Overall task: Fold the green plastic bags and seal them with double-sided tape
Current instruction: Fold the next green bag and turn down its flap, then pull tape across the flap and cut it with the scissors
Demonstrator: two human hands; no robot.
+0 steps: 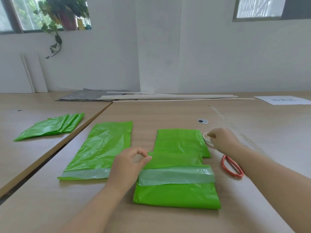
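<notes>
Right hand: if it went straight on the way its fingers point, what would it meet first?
The tape roll: the right hand points left, and its fingers seem curled on the roll. Just past the roll lies the folded green bag.

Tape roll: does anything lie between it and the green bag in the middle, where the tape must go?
Nothing visible does. The tape roll, held by the right hand, lies beside the right edge of the green bag. The red loop lies off that path.

Left hand [129, 163] pinching thumb to forefinger, right hand [222, 139] fingers curled, forearms outstretched
</notes>
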